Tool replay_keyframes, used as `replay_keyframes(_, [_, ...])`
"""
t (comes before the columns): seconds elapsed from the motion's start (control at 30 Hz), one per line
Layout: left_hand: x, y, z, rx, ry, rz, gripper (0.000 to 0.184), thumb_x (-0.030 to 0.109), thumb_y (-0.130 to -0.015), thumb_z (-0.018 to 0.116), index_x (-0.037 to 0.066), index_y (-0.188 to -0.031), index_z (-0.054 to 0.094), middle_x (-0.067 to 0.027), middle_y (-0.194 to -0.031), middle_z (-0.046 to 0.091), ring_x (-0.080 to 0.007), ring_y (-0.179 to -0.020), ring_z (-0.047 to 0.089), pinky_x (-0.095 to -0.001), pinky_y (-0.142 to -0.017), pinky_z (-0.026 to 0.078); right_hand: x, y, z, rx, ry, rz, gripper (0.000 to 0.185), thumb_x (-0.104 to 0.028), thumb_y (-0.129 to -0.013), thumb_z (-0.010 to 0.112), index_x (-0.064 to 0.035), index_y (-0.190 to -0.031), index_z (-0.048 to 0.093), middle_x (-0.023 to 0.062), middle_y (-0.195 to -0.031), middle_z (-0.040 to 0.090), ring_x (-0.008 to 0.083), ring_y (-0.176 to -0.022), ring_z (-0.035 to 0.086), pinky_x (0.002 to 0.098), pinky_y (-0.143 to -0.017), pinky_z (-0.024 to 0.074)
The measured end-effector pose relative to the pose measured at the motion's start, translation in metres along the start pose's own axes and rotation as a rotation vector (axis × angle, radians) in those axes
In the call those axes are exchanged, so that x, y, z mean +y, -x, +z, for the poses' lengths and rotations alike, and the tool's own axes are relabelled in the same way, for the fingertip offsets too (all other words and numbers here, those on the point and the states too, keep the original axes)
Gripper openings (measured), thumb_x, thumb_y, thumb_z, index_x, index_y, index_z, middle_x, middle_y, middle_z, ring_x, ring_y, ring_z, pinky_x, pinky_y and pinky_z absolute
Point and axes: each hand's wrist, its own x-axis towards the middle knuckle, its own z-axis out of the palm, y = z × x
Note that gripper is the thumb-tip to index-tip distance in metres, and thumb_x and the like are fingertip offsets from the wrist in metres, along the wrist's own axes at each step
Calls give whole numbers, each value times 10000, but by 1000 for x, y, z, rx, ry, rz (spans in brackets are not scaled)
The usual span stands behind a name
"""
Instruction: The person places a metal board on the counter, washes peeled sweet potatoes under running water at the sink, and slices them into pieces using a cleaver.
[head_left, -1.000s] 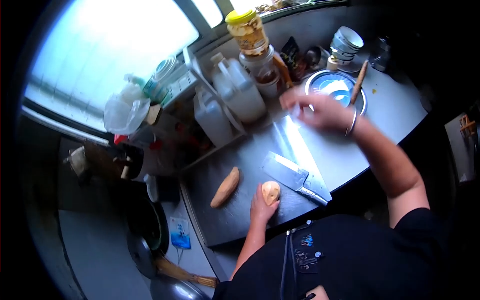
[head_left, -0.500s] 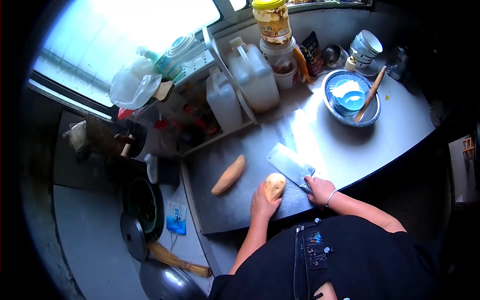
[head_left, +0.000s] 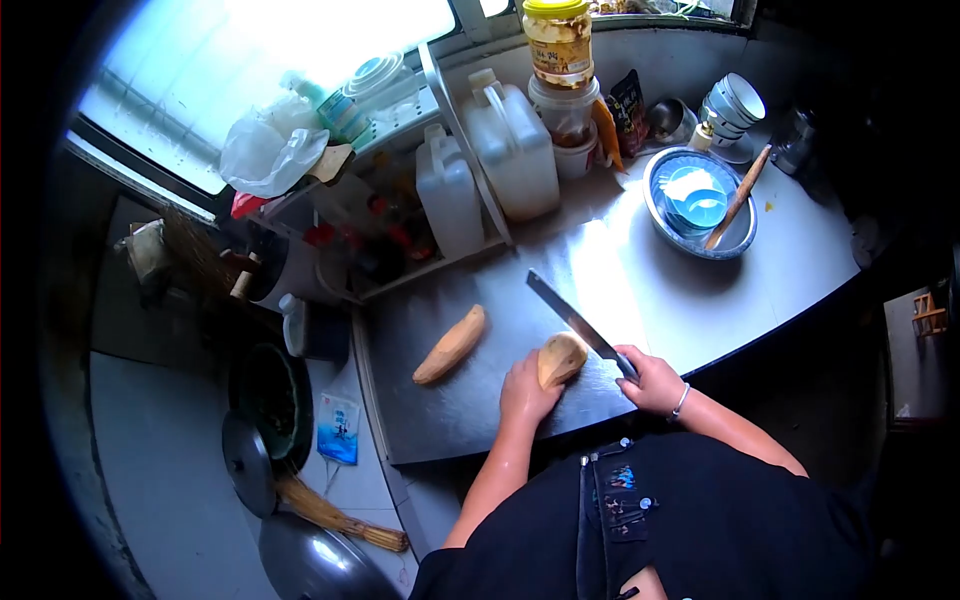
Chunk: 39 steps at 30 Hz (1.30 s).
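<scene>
Left hand [head_left: 526, 392], centre of frame: fingers wrapped round the near left side of the peeled tuber [head_left: 564, 358], thumb side toward the wearer; grasp looks firm. Right hand [head_left: 652, 382], just right of centre: fingers closed round the handle of the cleaver [head_left: 572, 314].

Held tuber: centre of frame, on the metal board [head_left: 470, 425]. Long axis appears to run lower left to upper right, foreshortened; blunt, dark-spotted end points upper right, other end partly covered by the palm. Cleaver seen nearly edge-on, tip to upper left, handle to lower right, so its line crosses the tuber's axis. Blade just beside the blunt end; contact cannot be told.

Step, as judged: lining blade up with tuber. To do it well: curl the left fingertips back from the blade line, press the tuber flat so its rounded underside cannot roll, keep the blade upright, wrist steady.

Further out, left of centre: second tuber [head_left: 449, 345], lying free, long axis lower left to upper right, narrower tip at upper right.
</scene>
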Motion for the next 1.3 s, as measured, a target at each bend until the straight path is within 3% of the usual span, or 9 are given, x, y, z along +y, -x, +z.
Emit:
replay_keyframes(0.23, [3,-3,11,10,-3,38,678,219,-627,750,95,-1228,461,-180,-1018,556,-365,-969,523,-407,-847,439,0,10,9,26,129,-58,434,-151,-779,579,-118,-1185,431,177,-764,611,349,-718,605,416,-659,485])
replay_keyframes(0.53, [-17,17,14,-58,41,-86,482,305,-679,719,57,-1059,558,-184,-998,567,-371,-934,550,-432,-801,457,0,9,9,-33,210,-9,402,-144,-788,560,-119,-1169,432,180,-745,610,367,-716,598,433,-665,478])
replay_keyframes(0.8, [-18,18,21,-81,78,-75,531,255,-733,688,51,-1150,431,-223,-1121,491,-400,-967,545,-443,-827,451,5,10,2,36,91,48,368,-194,-796,597,-109,-1132,473,172,-709,608,361,-688,602,421,-637,481])
replay_keyframes(0.9, [-21,15,27,-107,79,-117,563,237,-733,688,48,-1176,396,-230,-1123,500,-410,-971,542,-441,-830,451,-15,5,-26,343,-11,-252,378,-140,-755,651,-58,-1100,522,183,-754,607,336,-672,610,374,-611,489])
replay_keyframes(1.0, [-25,12,35,-150,76,-158,574,231,-734,687,46,-1182,380,-237,-1110,521,-408,-986,539,-435,-828,450,-72,15,-77,532,-236,-501,310,-8,-794,614,11,-1078,493,69,-734,559,130,-591,536,243,-554,435])
replay_keyframes(1.1, [-14,13,24,-172,81,-181,569,236,-735,683,36,-1173,379,-239,-1072,549,-401,-986,544,-431,-826,449,-84,13,-85,750,-332,-882,249,4,-844,556,8,-1070,453,65,-755,561,107,-580,520,212,-513,405])
replay_keyframes(1.2, [-11,12,17,-190,82,-152,562,236,-740,678,32,-1168,376,-243,-1049,559,-399,-972,550,-429,-817,452,-4,-1,-19,764,-103,-743,377,-71,-811,612,-13,-1136,431,139,-747,595,245,-635,603,316,-553,474])
replay_keyframes(1.27, [-9,8,15,-218,82,-166,561,238,-741,676,33,-1167,375,-246,-1045,560,-403,-965,551,-430,-813,453,7,2,6,145,83,-77,430,-162,-807,603,-66,-1184,421,208,-779,608,360,-713,607,403,-627,485])
replay_keyframes(1.3, [-10,8,14,-252,76,-182,559,239,-741,675,33,-1165,374,-249,-1040,560,-407,-958,552,-430,-809,454,18,4,21,74,151,39,426,-189,-813,585,-89,-1192,419,221,-801,608,380,-748,599,421,-670,478])
